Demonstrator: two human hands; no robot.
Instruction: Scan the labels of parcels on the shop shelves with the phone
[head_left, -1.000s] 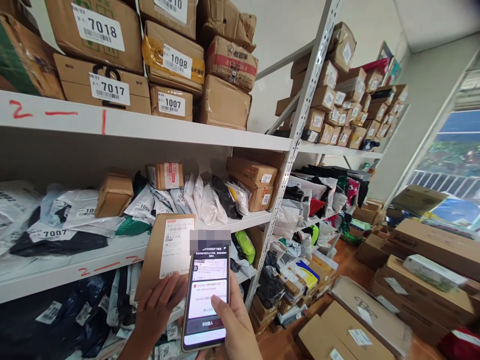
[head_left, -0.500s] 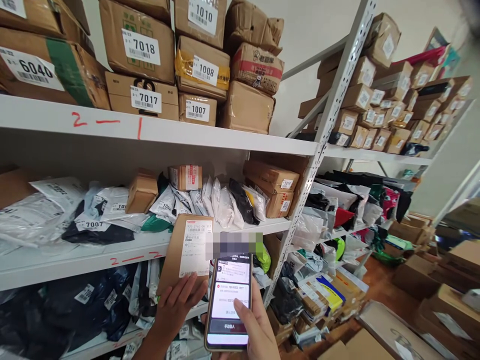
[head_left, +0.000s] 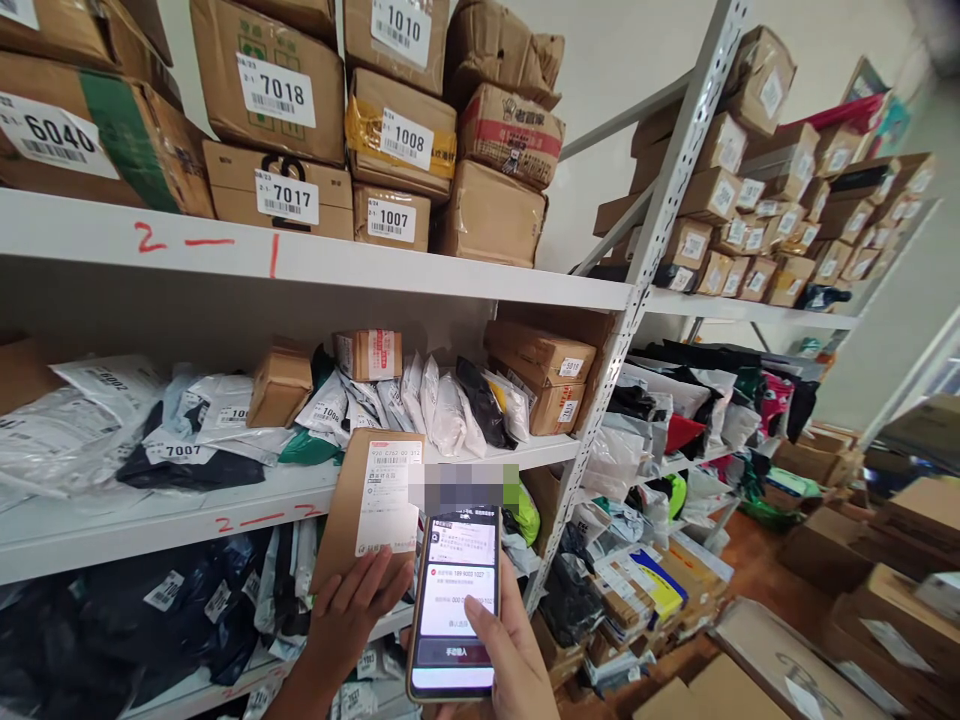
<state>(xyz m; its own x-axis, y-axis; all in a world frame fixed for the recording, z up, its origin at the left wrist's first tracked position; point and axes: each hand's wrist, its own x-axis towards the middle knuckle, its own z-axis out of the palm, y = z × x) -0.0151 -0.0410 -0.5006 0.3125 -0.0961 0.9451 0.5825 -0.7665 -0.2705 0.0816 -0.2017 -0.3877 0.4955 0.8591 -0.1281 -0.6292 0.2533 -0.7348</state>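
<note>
Holding a phone [head_left: 439,605], the person's right hand [head_left: 519,650] had its grip wrapped round the sides, thumb over the lit screen. The left hand [head_left: 346,605] lay across the lower front of a cardboard parcel [head_left: 339,525], fingers overlapping the bottom of its white label [head_left: 388,500]; couldn't tell if that grip clasped an edge or just pressed. The parcel was tilted, just left of the phone, in front of the middle shelf [head_left: 172,545] with "2—2" scrawled on it in red. Farther back sat a bunch of plastic mailers [head_left: 454,415], plus a dark bag [head_left: 225,472] marked 7007 off to the left. Numbered cartons [head_left: 259,135] were piled on the upper shelf [head_left: 420,268]. Past the perforated metal post [head_left: 656,230], way more boxes [head_left: 789,280] filled the far right.
</note>
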